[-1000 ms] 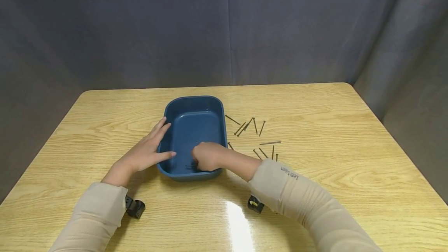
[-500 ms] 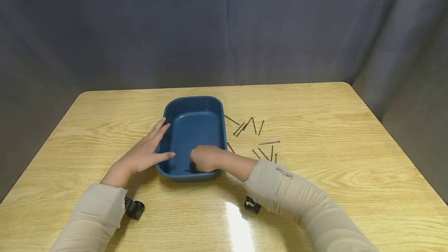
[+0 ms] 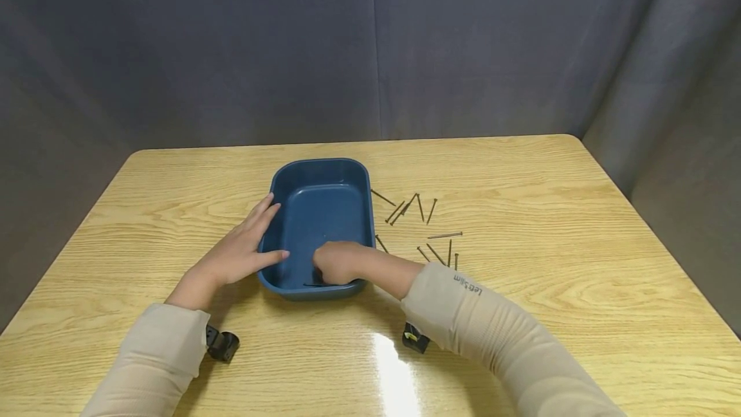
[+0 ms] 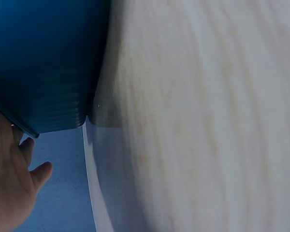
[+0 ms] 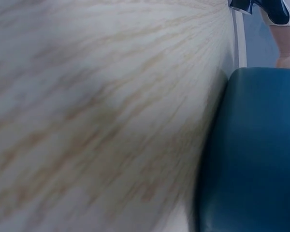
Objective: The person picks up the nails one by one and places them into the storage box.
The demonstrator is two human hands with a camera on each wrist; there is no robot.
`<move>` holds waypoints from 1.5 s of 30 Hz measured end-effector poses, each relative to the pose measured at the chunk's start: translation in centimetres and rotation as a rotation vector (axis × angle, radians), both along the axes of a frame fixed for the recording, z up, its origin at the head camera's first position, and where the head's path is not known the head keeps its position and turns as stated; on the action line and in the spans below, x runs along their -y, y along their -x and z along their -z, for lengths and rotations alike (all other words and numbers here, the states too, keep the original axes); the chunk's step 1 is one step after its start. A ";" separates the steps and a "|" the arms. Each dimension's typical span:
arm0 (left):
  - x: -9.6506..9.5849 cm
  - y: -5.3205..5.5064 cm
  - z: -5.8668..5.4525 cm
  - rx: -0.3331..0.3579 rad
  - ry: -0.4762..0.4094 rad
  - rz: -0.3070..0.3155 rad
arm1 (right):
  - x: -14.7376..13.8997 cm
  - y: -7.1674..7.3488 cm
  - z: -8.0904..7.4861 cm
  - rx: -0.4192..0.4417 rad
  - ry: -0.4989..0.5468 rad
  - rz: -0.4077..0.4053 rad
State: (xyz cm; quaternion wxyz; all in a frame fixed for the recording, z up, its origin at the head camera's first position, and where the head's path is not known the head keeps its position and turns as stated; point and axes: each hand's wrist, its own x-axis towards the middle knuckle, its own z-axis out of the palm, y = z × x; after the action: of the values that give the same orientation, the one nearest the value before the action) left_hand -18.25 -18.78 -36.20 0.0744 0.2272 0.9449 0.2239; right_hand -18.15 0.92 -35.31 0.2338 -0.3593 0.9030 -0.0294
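A deep blue plastic bin [image 3: 327,211] with rounded corners stands on the wooden table. My left hand [image 3: 240,250] rests at its left rim, fingers spread and fairly straight, with the thumb over the inside. In the left wrist view, part of that hand [image 4: 9,174] shows beside the bin wall [image 4: 48,63]. Down inside the near right part of the bin, my right hand [image 3: 341,262] has curled fingers and pinches a thin dark nail [image 3: 312,285] low by the near wall. Its fingertips are hidden behind the knuckles. Only the bin's outer wall [image 5: 253,154] fills the right wrist view's side.
Several loose nails [image 3: 405,211] lie scattered right of the bin, some partly hidden by the right forearm. Another nail [image 3: 446,235] lies farther right. Black wrist cameras hang below the left [image 3: 222,344] and right [image 3: 414,338] sleeves. A grey curtain [image 3: 370,50] stands behind the table.
My right hand has lowered slightly toward the bin's near wall, and the nail at its fingers has moved down with it. The left hand and the loose nails have stayed put.
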 end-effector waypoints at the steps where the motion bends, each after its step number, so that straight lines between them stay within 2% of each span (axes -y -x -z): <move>1: 0.0 0.0 0.0 0.000 -0.001 0.001 | 0.0 0.0 0.0 0.008 0.000 -0.001; 13: 0.0 0.0 0.0 0.005 -0.012 0.003 | 0.1 0.2 0.1 0.071 -0.004 -0.010; 21: -0.2 0.2 -0.3 0.032 -0.021 0.004 | 0.1 0.5 -0.2 0.103 0.004 -0.005; 29: -0.1 0.2 -0.3 0.045 -0.028 0.003 | -0.2 0.3 -0.7 0.080 0.017 -0.013; 36: -0.1 0.2 -0.3 0.045 -0.031 0.003 | -0.6 0.3 -1.1 -0.020 0.046 -0.027; 45: 0.0 0.0 0.1 0.045 -0.030 -0.006 | -1.5 0.0 -1.5 -0.073 0.115 -0.036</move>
State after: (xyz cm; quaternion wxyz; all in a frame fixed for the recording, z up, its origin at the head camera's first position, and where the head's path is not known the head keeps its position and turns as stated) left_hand -18.27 -18.78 -36.30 0.0914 0.2205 0.9402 0.2432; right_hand -18.13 2.45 -33.81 0.1801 -0.3891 0.9012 -0.0637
